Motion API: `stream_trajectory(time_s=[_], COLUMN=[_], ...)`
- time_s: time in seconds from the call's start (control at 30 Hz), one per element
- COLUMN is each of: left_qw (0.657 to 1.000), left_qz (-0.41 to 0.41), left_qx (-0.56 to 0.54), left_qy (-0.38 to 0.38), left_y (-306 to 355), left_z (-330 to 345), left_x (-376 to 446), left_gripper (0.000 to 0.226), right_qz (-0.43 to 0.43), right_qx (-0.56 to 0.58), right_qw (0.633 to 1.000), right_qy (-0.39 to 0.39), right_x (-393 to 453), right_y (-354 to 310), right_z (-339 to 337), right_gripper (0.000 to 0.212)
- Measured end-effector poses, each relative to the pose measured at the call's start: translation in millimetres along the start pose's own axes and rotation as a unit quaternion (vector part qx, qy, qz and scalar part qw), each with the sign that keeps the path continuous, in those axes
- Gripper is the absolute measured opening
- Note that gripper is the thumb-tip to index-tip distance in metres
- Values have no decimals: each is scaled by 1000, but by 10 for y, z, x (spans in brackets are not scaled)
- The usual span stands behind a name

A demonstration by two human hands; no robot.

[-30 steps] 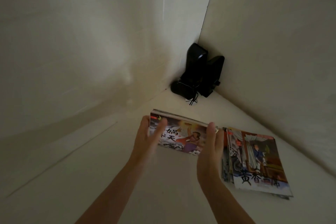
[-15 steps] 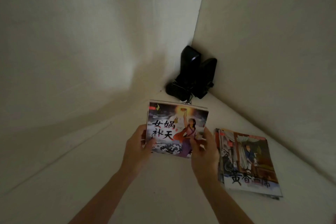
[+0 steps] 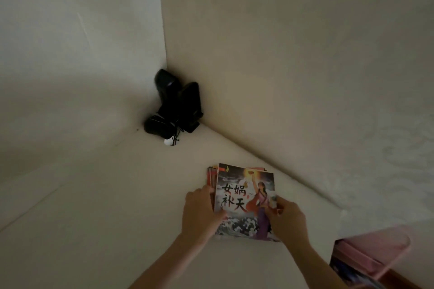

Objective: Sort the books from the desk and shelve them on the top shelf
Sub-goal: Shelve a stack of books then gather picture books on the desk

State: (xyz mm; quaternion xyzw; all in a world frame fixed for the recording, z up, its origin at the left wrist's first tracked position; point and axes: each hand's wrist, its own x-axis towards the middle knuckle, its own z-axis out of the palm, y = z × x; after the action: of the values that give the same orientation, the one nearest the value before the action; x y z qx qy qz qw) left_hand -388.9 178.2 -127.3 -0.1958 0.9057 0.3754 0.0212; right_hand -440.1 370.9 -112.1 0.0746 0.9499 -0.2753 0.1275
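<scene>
Nearest, at the lower right, a pink basket [image 3: 373, 251] shows part of its rim. Just beyond it both forearms reach forward onto the shelf [image 3: 105, 218]. The left hand [image 3: 202, 212] grips the left edge of the top book [image 3: 245, 202], thumb on the cover; the right hand [image 3: 287, 219] pinches its right edge, so the hands are apart with the book between them. The book lies face up on a stack [image 3: 211, 177] whose red edges peek out on the left and far sides. Its long axis runs near to far, straight ahead of the hands; both are equally close. The coming move, I judge, is squaring it to the stack. Far in the corner stand black speakers [image 3: 178, 103].
</scene>
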Motion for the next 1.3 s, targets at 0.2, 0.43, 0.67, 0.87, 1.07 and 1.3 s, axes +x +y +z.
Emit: stream_trajectory(time_s=[0.2,0.43,0.67,0.87,1.07,1.3], left_qw=[988,944,924,952,949,943], left_qz=[-128,-246,-263,-90,102,102], left_qx=[-39,-210,-239,-262,-292,-314], left_qy=[-79,-74,-143,-129,-66,-46], left_y=[-66,-67,-94,92,34,-6], left_z=[109,339,251,-168,-483,-447], left_x=[268,538,557,141,216,131], left_gripper=[108,82,66,63,65,71], right_qz=[63,142,134,54,-134,-180], right_qx=[58,193,140,236,360,379], right_qw=[994,964,963,958,923,908], right_qy=[-75,-118,-188,-152,-26,-3], right_x=[306,549,704,225,92,-63], right_y=[93,13,162,-256,-486,-474], right_z=[-30,137,482,56,154,293], right_gripper=[93,86,104,93,67,59])
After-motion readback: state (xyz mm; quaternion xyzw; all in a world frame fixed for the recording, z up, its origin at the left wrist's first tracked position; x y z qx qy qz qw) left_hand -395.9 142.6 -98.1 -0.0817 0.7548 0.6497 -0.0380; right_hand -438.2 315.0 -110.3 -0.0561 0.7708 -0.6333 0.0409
